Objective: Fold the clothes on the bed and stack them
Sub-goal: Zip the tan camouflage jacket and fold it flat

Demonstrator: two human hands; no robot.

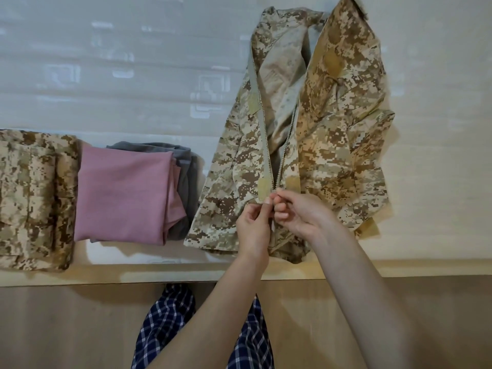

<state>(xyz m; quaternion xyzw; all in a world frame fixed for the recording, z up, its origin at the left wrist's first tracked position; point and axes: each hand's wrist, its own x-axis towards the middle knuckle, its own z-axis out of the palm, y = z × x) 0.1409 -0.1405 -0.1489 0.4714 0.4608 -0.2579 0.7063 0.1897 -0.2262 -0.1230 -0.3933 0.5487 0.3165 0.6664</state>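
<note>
A tan camouflage jacket (332, 134) lies spread on the white bed (119, 75), front side up, its zipper open from the collar down to near the hem. My left hand (254, 222) pinches the left zipper edge at the bottom of the jacket. My right hand (298, 209) pinches the right zipper edge just beside it, fingertips almost touching. To the left lie a folded pink garment (125, 193) on top of a folded grey garment (186, 166), and a folded camouflage garment (34, 201) at the far left.
The bed's front edge (133, 275) runs across the frame below the clothes, with a wooden floor beneath. My legs in blue checked trousers (165, 328) stand close to the bed.
</note>
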